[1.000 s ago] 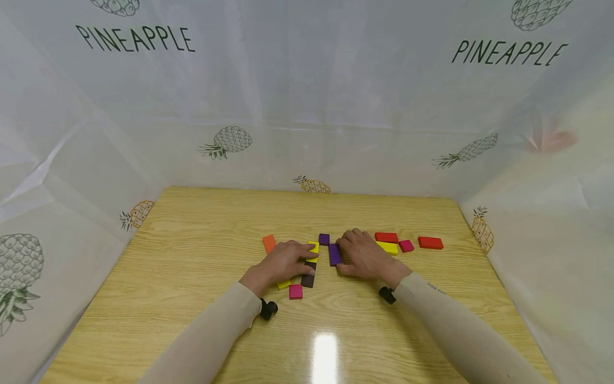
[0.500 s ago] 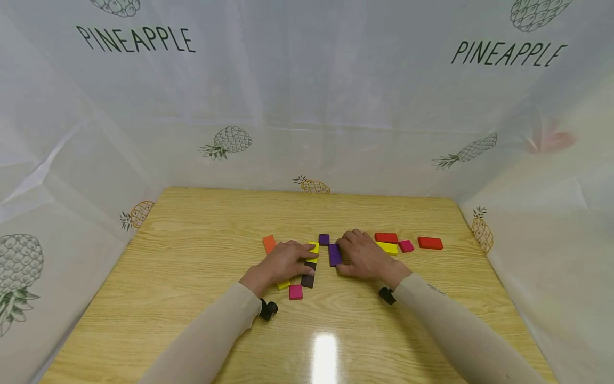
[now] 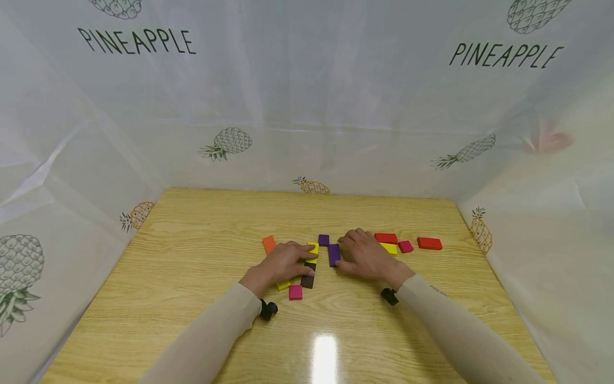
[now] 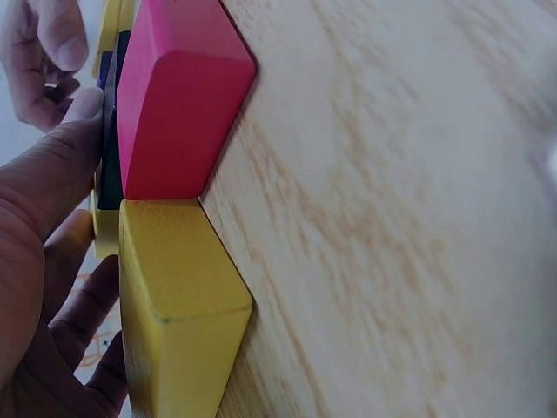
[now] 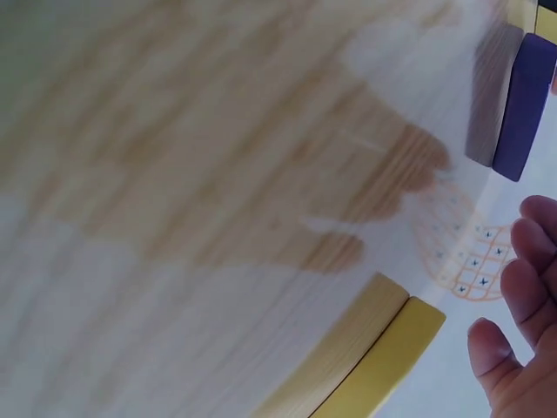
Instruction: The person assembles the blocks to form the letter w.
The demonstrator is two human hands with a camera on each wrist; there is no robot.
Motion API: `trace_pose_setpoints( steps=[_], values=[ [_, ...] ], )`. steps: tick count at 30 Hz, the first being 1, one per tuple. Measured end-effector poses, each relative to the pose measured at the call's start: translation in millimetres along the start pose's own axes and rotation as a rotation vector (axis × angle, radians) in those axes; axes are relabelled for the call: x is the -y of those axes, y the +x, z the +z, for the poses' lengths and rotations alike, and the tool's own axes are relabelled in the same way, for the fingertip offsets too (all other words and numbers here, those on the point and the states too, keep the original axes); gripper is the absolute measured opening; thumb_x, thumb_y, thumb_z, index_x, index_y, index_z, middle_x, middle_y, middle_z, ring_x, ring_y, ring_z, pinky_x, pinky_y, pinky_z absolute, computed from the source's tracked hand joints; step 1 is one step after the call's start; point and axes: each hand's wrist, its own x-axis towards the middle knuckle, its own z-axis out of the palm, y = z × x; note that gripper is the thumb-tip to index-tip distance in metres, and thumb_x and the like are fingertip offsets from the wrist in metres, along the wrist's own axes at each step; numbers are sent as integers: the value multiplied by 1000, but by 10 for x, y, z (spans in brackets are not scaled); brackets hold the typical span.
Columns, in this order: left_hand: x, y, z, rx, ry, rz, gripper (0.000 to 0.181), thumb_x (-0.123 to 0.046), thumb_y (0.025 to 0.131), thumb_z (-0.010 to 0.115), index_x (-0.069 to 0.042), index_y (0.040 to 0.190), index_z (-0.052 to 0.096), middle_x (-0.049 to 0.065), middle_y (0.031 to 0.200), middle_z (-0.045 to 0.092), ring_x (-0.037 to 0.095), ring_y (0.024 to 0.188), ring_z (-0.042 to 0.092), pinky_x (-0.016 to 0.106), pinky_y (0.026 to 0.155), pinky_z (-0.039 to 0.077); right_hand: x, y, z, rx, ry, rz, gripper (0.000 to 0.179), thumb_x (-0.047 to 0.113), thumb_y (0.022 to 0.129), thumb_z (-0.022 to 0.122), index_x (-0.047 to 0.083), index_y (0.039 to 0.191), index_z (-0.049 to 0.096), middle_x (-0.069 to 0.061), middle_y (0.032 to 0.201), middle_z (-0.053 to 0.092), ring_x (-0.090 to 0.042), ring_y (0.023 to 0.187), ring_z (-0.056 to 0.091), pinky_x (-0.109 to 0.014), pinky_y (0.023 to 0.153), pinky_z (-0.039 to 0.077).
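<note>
Left hand (image 3: 282, 262): fingers slightly spread, resting on yellow block (image 3: 314, 247), thumb on dark blocks (image 3: 308, 281); row runs toward far edge of bench (image 3: 201, 229). Pink block (image 3: 296, 292) near row's end farthest from that edge. Right hand (image 3: 365, 256): fingers loosely bent, gripping nothing, thumb beside long purple block (image 3: 333, 256), contact unclear. Red block (image 3: 429, 244) toward right edge

The left grip (image 3: 282, 262) partly hides the orange block (image 3: 269, 244). The near edge of the worktop (image 3: 216, 224) is cut off in the head view.
</note>
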Motion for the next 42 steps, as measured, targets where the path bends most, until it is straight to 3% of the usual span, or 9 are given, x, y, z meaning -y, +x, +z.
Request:
trace_pose_setpoints(
  steps=[4, 11, 22, 31, 42],
  values=[
    [0, 2, 2, 3, -1, -9, 51, -41, 97, 76, -23, 144, 68, -5, 162, 50, 27, 149, 47, 48, 123, 38, -27, -15, 1, -25, 12, 34, 54, 48, 102, 63, 6, 135, 66, -12, 131, 66, -32, 120, 57, -53, 107, 49],
    [-10, -6, -6, 4, -15, -11, 52, -40, 97, 76, -22, 144, 68, -4, 162, 50, 28, 149, 47, 49, 123, 37, -89, -54, 5, -107, -48, 84, 44, 39, 106, 61, 2, 128, 69, -14, 126, 67, -34, 115, 58, -53, 99, 49],
    [-3, -17, -10, 13, -26, -11, 52, -40, 98, 75, -22, 146, 66, -3, 163, 49, 28, 150, 45, 49, 124, 37, -246, -135, -5, -185, -108, 281, 50, 38, 102, 66, -6, 126, 64, -23, 120, 64, -42, 110, 54, -58, 93, 47],
    [-1, -19, -3, 8, -23, -9, 51, -39, 97, 76, -22, 145, 67, -4, 162, 49, 27, 150, 46, 48, 123, 38, -351, -225, -18, -142, -98, 343, 57, 43, 100, 69, -7, 126, 63, -25, 120, 64, -44, 111, 55, -60, 92, 47],
    [0, -19, -3, 10, -18, -8, 51, -40, 98, 75, -22, 145, 67, -4, 162, 50, 28, 150, 46, 51, 124, 35, -399, -257, -13, -139, -91, 378, 47, 45, 99, 70, 0, 110, 65, -21, 114, 64, -42, 106, 54, -53, 84, 45]
  ],
)
